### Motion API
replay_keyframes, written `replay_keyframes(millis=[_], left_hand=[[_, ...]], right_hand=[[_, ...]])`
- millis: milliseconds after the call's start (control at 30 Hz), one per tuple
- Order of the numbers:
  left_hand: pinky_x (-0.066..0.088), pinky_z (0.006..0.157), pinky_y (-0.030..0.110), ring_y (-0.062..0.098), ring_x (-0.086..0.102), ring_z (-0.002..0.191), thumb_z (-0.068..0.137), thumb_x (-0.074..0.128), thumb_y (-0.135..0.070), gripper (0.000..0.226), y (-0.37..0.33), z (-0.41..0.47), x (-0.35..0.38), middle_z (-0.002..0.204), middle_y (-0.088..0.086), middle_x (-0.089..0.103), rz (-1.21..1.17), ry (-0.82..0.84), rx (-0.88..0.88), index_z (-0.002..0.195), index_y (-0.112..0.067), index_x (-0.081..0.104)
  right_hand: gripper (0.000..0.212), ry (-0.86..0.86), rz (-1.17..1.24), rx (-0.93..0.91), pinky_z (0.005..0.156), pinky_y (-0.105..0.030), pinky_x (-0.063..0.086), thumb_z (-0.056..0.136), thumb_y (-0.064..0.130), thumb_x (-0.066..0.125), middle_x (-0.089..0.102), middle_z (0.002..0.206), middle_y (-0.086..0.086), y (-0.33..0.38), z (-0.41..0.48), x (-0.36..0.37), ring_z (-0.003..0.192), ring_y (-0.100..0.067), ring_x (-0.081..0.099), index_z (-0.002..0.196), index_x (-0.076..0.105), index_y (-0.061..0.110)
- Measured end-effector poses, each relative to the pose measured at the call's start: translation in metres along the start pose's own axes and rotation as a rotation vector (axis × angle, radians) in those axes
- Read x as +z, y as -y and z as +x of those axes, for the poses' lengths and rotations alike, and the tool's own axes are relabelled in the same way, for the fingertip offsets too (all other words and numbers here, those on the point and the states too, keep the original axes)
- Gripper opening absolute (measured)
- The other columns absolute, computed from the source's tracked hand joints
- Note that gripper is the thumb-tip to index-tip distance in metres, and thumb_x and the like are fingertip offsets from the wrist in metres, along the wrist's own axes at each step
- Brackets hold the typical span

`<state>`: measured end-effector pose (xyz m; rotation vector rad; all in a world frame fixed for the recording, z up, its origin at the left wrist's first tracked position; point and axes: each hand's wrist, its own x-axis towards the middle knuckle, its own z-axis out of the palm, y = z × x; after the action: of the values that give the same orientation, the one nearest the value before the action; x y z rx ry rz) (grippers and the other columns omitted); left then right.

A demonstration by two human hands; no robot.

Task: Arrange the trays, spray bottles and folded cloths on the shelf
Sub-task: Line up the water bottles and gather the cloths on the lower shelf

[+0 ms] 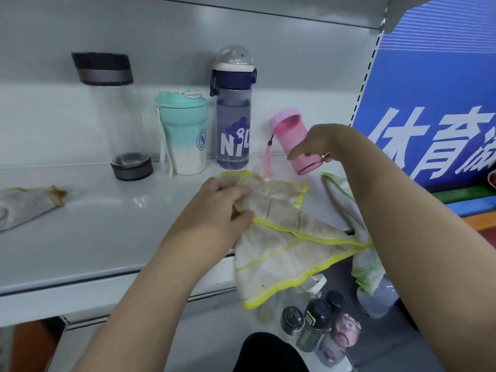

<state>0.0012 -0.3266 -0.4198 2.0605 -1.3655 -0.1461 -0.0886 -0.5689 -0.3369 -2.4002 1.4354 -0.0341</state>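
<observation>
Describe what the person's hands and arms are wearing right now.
No gloves or watch show on the left hand or right hand. Both forearms are bare as far as the view reaches: no sleeves, bands or markings.

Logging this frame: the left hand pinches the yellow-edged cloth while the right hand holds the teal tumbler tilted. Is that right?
Not quite. The head view shows the right hand holding the tilted pink translucent plastic bottle; the teal tumbler stands untouched. The left hand does pinch the yellow-edged white cloth.
</observation>
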Motion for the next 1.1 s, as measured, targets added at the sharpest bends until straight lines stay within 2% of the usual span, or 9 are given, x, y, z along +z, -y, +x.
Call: replay_keyframes(millis=[100,200,500,600,667,800,933,1033,1100], left_hand=[[0.027,0.078,0.008,0.001,0.040,0.096,0.092,0.061,-0.025,0.043,-0.004,-0.001,0.000,0.125,-0.014,0.038,-0.028,0.015,0.024,0.133,-0.036,0.056],[0.035,0.087,0.013,0.002,0.045,0.099,0.087,0.061,-0.023,0.050,-0.008,-0.003,-0.002,0.129,-0.018,0.039,-0.022,0.050,0.025,0.134,-0.038,0.054],[0.039,0.102,0.039,0.018,0.052,0.120,0.091,0.059,-0.027,0.034,-0.010,0.003,0.000,0.131,-0.011,0.055,0.152,-0.025,0.045,0.123,-0.037,0.066],[0.039,0.098,0.041,0.021,0.052,0.118,0.093,0.053,-0.033,0.029,-0.010,0.005,0.000,0.126,-0.010,0.060,0.267,-0.102,0.056,0.117,-0.040,0.067],[0.040,0.096,0.041,0.028,0.049,0.116,0.092,0.046,-0.040,0.032,-0.008,0.007,0.002,0.121,-0.004,0.063,0.265,-0.191,0.069,0.114,-0.037,0.069],[0.036,0.103,0.037,0.027,0.043,0.126,0.086,0.036,-0.038,0.043,-0.013,0.005,0.007,0.125,-0.001,0.064,0.090,-0.408,0.167,0.106,-0.022,0.070],[0.033,0.098,0.029,0.018,0.052,0.099,0.088,0.045,-0.022,0.025,-0.036,0.001,0.001,0.096,0.000,0.069,-0.088,-0.456,0.205,0.097,-0.016,0.067],[0.034,0.107,0.039,0.019,0.051,0.081,0.087,0.046,-0.023,0.021,-0.061,-0.005,-0.013,0.074,0.000,0.064,-0.060,-0.403,0.174,0.093,-0.019,0.066],[0.045,0.084,0.039,0.022,0.051,0.077,0.087,0.048,-0.022,0.020,-0.079,-0.011,-0.028,0.074,0.004,0.065,-0.095,-0.361,0.167,0.094,-0.017,0.067]], right_hand=[[0.072,-0.134,0.468,-0.031,0.064,-0.035,0.055,0.073,0.029,0.080,0.049,0.112,-0.008,-0.005,0.016,0.015,0.094,-0.026,0.053,0.128,0.038,0.011],[0.083,-0.179,0.672,-0.061,0.074,-0.041,0.060,0.069,0.030,0.084,0.045,0.128,-0.007,0.000,0.024,0.030,0.112,-0.028,0.051,0.132,0.031,0.017],[0.079,-0.092,0.440,-0.091,0.069,-0.036,0.053,0.070,0.043,0.082,0.052,0.114,-0.008,-0.002,0.018,0.037,0.090,-0.023,0.057,0.128,0.037,0.014],[0.047,-0.104,0.127,-0.117,0.062,-0.030,0.046,0.078,0.046,0.073,0.053,0.092,-0.009,-0.011,-0.001,0.022,0.069,-0.020,0.052,0.088,0.049,0.006],[0.049,-0.166,-0.150,-0.074,0.055,-0.028,0.037,0.084,0.044,0.067,0.051,0.079,-0.010,-0.021,-0.022,0.010,0.061,-0.021,0.047,0.070,0.044,0.003],[0.042,-0.007,-0.422,0.074,0.078,-0.033,0.045,0.087,0.047,0.063,0.054,0.093,-0.007,-0.043,-0.058,0.002,0.089,-0.030,0.055,0.091,0.050,0.007],[0.031,0.045,-0.452,0.097,0.069,-0.030,0.046,0.093,0.025,0.058,0.052,0.070,-0.006,-0.045,-0.070,0.012,0.068,-0.024,0.056,0.071,0.048,0.007],[0.032,0.038,-0.363,0.076,0.060,-0.030,0.044,0.097,0.025,0.049,0.046,0.064,-0.006,-0.036,-0.088,0.002,0.068,-0.025,0.053,0.072,0.043,0.007],[0.036,0.098,-0.286,0.089,0.072,-0.034,0.047,0.099,0.028,0.044,0.047,0.065,-0.007,-0.026,-0.107,-0.009,0.077,-0.028,0.055,0.071,0.043,0.006]])
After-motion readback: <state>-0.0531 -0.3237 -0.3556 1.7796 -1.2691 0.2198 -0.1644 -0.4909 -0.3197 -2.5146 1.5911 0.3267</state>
